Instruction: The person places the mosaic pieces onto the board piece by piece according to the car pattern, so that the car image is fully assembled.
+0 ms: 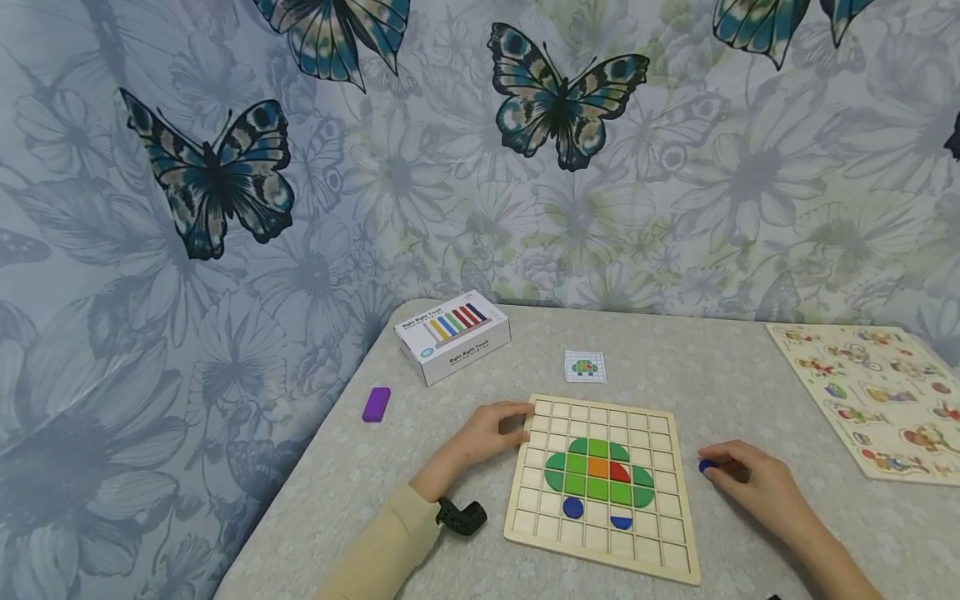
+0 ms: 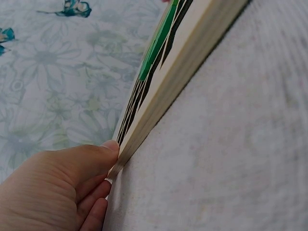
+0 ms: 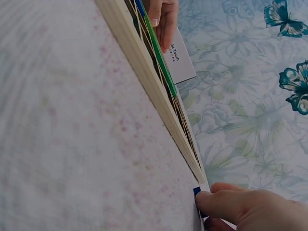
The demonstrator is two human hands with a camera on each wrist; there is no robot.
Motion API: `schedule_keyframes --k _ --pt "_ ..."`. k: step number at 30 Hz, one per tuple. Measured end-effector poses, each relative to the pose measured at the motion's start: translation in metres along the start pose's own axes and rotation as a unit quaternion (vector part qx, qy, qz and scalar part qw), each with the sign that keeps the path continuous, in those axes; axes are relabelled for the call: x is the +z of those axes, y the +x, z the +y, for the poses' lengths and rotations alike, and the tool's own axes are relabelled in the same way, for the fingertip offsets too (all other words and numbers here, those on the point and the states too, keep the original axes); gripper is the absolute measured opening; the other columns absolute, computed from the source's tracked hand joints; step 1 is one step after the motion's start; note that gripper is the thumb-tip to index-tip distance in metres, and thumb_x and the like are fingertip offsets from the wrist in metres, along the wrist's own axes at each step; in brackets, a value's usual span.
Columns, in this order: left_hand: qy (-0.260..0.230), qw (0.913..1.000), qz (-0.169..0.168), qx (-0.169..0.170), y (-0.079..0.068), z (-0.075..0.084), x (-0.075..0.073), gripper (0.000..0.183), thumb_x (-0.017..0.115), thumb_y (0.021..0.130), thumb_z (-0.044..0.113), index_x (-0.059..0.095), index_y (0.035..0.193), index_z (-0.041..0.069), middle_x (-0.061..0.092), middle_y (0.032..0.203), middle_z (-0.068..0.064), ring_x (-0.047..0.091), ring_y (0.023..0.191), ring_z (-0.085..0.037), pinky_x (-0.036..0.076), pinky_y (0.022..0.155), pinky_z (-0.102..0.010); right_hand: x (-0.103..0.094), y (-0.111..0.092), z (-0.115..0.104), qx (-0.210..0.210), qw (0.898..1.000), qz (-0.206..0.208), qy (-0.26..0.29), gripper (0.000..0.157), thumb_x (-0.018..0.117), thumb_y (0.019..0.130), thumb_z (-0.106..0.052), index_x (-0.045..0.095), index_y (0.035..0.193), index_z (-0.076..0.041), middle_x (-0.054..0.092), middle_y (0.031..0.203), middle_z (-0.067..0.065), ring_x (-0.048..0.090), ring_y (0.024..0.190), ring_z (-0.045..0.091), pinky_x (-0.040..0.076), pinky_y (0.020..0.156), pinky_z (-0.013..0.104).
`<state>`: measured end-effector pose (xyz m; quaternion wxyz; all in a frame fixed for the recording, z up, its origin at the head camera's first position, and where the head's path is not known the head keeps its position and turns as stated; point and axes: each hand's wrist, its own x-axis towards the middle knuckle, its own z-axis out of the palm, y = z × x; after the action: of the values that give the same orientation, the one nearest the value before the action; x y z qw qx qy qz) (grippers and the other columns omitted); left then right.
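My left hand (image 1: 483,433) holds the left edge of a square wooden grid board (image 1: 536,529), thumb and fingers at its far left corner. In the left wrist view the thumb (image 2: 103,154) touches the board's edge. Green pieces (image 1: 576,483), an orange square (image 1: 597,468) and a red piece (image 1: 618,472) form a cluster on the board. Below them lie a blue disc shape (image 1: 573,507) and a blue half-circle (image 1: 621,522). To the right of the board, my right hand (image 1: 757,483) pinches a small blue piece (image 1: 705,466) at the table surface; fingers partly cover its outline.
A small pattern card (image 1: 585,367) lies behind the board. At the back left stand a white box (image 1: 457,337) and a purple block (image 1: 377,405). A flat picture board (image 1: 870,400) lies at the far right. Butterfly-patterned wall (image 1: 465,208) borders the table (image 1: 435,517).
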<state>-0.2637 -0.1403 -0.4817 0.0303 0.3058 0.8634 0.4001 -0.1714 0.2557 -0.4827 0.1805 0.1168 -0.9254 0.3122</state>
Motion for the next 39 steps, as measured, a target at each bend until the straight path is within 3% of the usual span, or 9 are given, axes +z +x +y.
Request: schedule_keyframes --k 7,11,14,19,26,33,39 --pt "-0.005 1.0 0.002 0.0 0.0 0.001 0.0 0.044 0.068 0.089 0.02 0.059 0.129 0.005 0.056 0.13 -0.006 0.048 0.123 -0.019 0.036 0.103 -0.032 0.001 0.001 -0.002 -0.006 1.0 0.006 0.009 0.025 0.077 0.072 0.004 0.068 0.092 -0.009 0.065 0.083 -0.004 0.057 0.07 0.0 0.05 0.059 0.019" --pt "0.002 1.0 0.0 0.0 0.0 0.001 0.0 0.044 0.067 0.089 0.021 0.058 0.129 0.005 0.056 0.131 -0.006 0.047 0.124 -0.019 0.035 0.104 -0.032 -0.006 0.004 -0.012 0.009 0.999 0.021 0.041 0.021 0.075 0.077 0.002 0.066 0.095 -0.006 0.066 0.084 0.001 0.055 0.07 -0.001 0.047 0.059 0.015" --pt "0.003 1.0 -0.001 -0.001 0.001 0.001 -0.001 0.044 0.067 0.089 0.021 0.058 0.13 0.006 0.056 0.131 -0.006 0.047 0.124 -0.019 0.035 0.104 -0.033 -0.015 0.008 -0.028 0.015 0.997 0.023 0.073 0.017 0.072 0.083 -0.005 0.066 0.099 -0.006 0.067 0.088 0.004 0.057 0.073 0.0 0.047 0.061 0.014" --pt "0.009 1.0 0.002 0.003 0.002 -0.002 -0.002 0.044 0.067 0.09 0.022 0.058 0.13 0.006 0.056 0.13 -0.006 0.047 0.124 -0.019 0.036 0.104 -0.033 -0.021 0.013 -0.068 -0.013 0.993 -0.006 0.119 0.014 0.071 0.085 -0.008 0.066 0.098 -0.009 0.067 0.089 -0.001 0.059 0.075 0.004 0.049 0.064 0.017" --pt "0.005 0.9999 -0.004 0.01 0.002 -0.001 -0.001 0.045 0.067 0.089 0.021 0.058 0.13 0.005 0.056 0.13 -0.006 0.048 0.123 -0.018 0.036 0.103 -0.031 0.004 0.003 -0.102 -0.09 0.983 -0.046 0.155 0.02 0.074 0.078 0.003 0.066 0.092 -0.01 0.065 0.086 -0.006 0.059 0.071 0.005 0.051 0.061 0.022" --pt "0.009 0.9999 -0.004 0.011 0.003 0.001 -0.001 0.044 0.067 0.089 0.02 0.058 0.13 0.005 0.056 0.13 -0.007 0.048 0.123 -0.02 0.036 0.103 -0.032 0.028 -0.012 -0.102 -0.102 0.975 -0.092 0.175 0.02 0.074 0.078 0.001 0.065 0.09 -0.013 0.062 0.084 -0.008 0.057 0.068 0.003 0.051 0.057 0.022" --pt "0.01 0.9999 -0.005 0.003 0.001 0.0 -0.002 0.044 0.067 0.089 0.02 0.058 0.13 0.005 0.056 0.131 -0.007 0.047 0.124 -0.02 0.035 0.104 -0.032 0.039 -0.018 -0.098 -0.125 0.974 -0.116 0.152 0.022 0.074 0.078 0.001 0.065 0.089 -0.015 0.057 0.084 -0.011 0.053 0.069 0.0 0.049 0.056 0.02"
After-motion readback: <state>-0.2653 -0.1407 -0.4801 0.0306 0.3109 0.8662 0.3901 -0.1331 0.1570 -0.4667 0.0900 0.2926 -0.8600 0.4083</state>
